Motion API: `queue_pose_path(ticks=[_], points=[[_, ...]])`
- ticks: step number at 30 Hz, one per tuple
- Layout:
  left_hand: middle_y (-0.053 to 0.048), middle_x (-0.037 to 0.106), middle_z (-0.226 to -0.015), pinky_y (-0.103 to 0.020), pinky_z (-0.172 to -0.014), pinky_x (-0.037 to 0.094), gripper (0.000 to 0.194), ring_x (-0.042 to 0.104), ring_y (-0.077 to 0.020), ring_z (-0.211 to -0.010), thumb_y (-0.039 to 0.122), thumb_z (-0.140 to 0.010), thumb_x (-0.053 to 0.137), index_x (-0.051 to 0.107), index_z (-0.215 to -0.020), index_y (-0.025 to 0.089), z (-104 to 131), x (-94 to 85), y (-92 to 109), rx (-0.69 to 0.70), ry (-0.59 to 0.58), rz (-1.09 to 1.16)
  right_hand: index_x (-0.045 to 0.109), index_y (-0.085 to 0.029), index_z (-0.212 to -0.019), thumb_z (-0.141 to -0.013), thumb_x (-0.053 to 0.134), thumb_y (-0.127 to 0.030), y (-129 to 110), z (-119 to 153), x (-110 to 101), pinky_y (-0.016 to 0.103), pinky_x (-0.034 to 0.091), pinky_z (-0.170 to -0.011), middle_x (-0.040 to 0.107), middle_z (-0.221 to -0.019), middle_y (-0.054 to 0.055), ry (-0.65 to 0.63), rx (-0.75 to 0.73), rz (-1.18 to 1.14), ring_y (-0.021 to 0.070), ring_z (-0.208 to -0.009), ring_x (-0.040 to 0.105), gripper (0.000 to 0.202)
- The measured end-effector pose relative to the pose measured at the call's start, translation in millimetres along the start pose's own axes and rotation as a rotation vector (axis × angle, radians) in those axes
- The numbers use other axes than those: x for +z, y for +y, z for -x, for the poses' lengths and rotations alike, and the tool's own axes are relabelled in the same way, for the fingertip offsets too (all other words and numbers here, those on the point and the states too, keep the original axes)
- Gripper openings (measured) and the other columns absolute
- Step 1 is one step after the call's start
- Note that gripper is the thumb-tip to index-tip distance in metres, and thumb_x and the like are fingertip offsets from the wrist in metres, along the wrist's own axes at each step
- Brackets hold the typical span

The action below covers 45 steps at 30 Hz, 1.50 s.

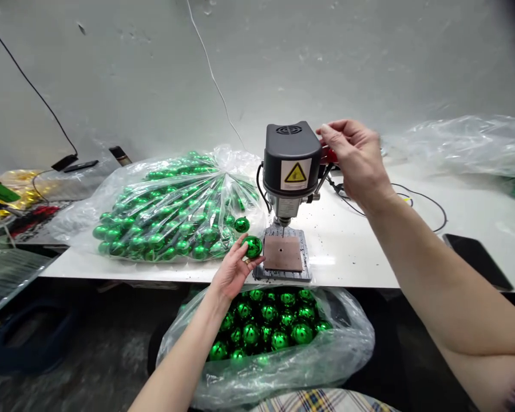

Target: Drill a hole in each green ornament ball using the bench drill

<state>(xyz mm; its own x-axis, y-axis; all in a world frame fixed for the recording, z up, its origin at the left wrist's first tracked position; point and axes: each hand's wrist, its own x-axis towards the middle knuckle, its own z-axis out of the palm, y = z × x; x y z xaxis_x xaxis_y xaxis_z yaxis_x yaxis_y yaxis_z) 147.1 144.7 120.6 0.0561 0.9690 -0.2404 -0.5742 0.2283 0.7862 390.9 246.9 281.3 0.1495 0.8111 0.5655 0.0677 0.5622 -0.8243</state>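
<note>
My left hand [233,268] is closed around a shiny green bauble [253,247], just left of the drill press's base. Another green bauble [241,224] lies right behind it, against the big plastic bag. The small black bench drill press [292,154] stands upright on the white table, with a yellow warning label on its front. Its thin bit points down at a brown square plate [282,253] with a small hole, apart from the bauble. Beside the motor housing, my right hand [355,154] grips the red-knobbed feed lever [329,155]; the fingers partly hide the knob.
A large clear bag [171,209] of green baubles fills the table left of the drill. Below the table edge, an open plastic bag [343,355] holds more baubles at my lap. On the right are a dark flat phone-like object [476,260], a black cable [442,212] and clear plastic [472,146].
</note>
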Motion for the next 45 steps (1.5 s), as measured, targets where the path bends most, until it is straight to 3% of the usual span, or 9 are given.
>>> queue_pose_path(ticks=[4, 6, 10, 14, 20, 25, 34, 38, 45], points=[[-0.007, 0.072, -0.093, -0.023, -0.057, 0.055, 0.039, 0.067, -0.0133, -0.067, 0.037, -0.081, 0.078, 0.065, -0.11, 0.015, -1, -8.9, -11, -0.064, 0.001, -0.029, 0.061, -0.021, -0.078, -0.083, 0.074, -0.04, -5, -3, -2, 0.022, 0.046, -0.047, 0.058, -0.063, -0.003, 0.067, 0.155, -0.151, 0.0078, -0.05, 0.053, 0.023], [-0.01, 0.073, -0.089, -0.02, -0.053, 0.052, 0.037, 0.065, -0.0118, -0.063, 0.044, -0.084, 0.074, 0.067, -0.1, 0.011, -4, -10.1, -14, -0.076, 0.039, -0.004, 0.057, -0.021, -0.068, -0.084, 0.071, -0.046, -5, -6, -2, 0.024, 0.045, -0.044, 0.056, -0.059, -0.001, 0.083, 0.235, -0.21, 0.0091, -0.048, 0.051, 0.033], [-0.011, 0.074, -0.092, -0.023, -0.064, 0.057, 0.029, 0.068, -0.0143, -0.074, 0.036, -0.087, 0.072, 0.069, -0.097, 0.009, -12, -6.1, -19, -0.091, 0.128, 0.077, 0.044, -0.021, -0.052, -0.089, 0.061, -0.048, -7, -15, 3, 0.026, 0.04, -0.04, 0.052, -0.053, 0.0, 0.099, 0.367, -0.268, 0.01, -0.044, 0.047, 0.049], [-0.01, 0.074, -0.098, -0.03, -0.073, 0.06, 0.024, 0.069, -0.017, -0.083, 0.03, -0.084, 0.075, 0.068, -0.098, 0.012, -18, -0.5, -24, -0.092, 0.165, 0.084, 0.044, -0.02, -0.048, -0.091, 0.058, -0.042, -10, -22, 11, 0.023, 0.027, -0.034, 0.043, -0.045, -0.002, 0.084, 0.422, -0.292, 0.0082, -0.036, 0.037, 0.05], [-0.004, 0.073, -0.095, -0.028, -0.074, 0.056, 0.055, 0.068, -0.0148, -0.082, 0.031, -0.065, 0.088, 0.063, -0.113, 0.018, -35, 2.9, -39, 0.088, 0.093, -0.148, 0.043, -0.019, -0.048, -0.092, 0.055, -0.038, -15, -20, 14, 0.021, 0.015, -0.034, 0.034, -0.041, -0.004, 0.083, 0.445, -0.313, 0.0054, -0.032, 0.027, 0.049], [-0.004, 0.071, -0.097, -0.028, -0.083, 0.051, 0.062, 0.065, -0.015, -0.088, 0.033, -0.065, 0.087, 0.064, -0.119, 0.018, -55, 1.0, -52, 0.269, 0.039, -0.457, 0.041, -0.019, -0.048, -0.094, 0.052, -0.034, -17, -18, 14, 0.021, 0.012, -0.035, 0.033, -0.04, -0.005, 0.073, 0.435, -0.317, 0.0053, -0.032, 0.026, 0.049], [-0.007, 0.07, -0.102, -0.03, -0.078, 0.05, 0.058, 0.062, -0.0169, -0.085, 0.033, -0.073, 0.079, 0.062, -0.126, 0.017, -80, 1.7, -67, 0.323, -0.066, -0.662, 0.039, -0.019, -0.049, -0.094, 0.05, -0.033, -17, -16, 15, 0.022, 0.012, -0.036, 0.029, -0.041, -0.005, 0.062, 0.415, -0.331, 0.0049, -0.033, 0.022, 0.048], [-0.008, 0.069, -0.103, -0.032, -0.079, 0.051, 0.054, 0.063, -0.019, -0.087, 0.032, -0.074, 0.079, 0.063, -0.124, 0.018, -81, 1.5, -72, 0.385, -0.095, -0.766, 0.041, -0.02, -0.051, -0.092, 0.053, -0.035, -13, -15, 13, 0.023, 0.014, -0.036, 0.031, -0.043, -0.004, 0.035, 0.37, -0.322, 0.0054, -0.035, 0.023, 0.046], [-0.008, 0.065, -0.113, -0.038, -0.089, 0.048, 0.048, 0.06, -0.0232, -0.101, 0.024, -0.077, 0.077, 0.062, -0.123, 0.022, -68, 6.3, -75, 0.637, -0.15, -1.03, 0.042, -0.021, -0.053, -0.087, 0.062, -0.048, -7, -15, 10, 0.025, 0.016, -0.036, 0.034, -0.044, -0.004, -0.009, 0.317, -0.268, 0.0066, -0.037, 0.024, 0.048]])
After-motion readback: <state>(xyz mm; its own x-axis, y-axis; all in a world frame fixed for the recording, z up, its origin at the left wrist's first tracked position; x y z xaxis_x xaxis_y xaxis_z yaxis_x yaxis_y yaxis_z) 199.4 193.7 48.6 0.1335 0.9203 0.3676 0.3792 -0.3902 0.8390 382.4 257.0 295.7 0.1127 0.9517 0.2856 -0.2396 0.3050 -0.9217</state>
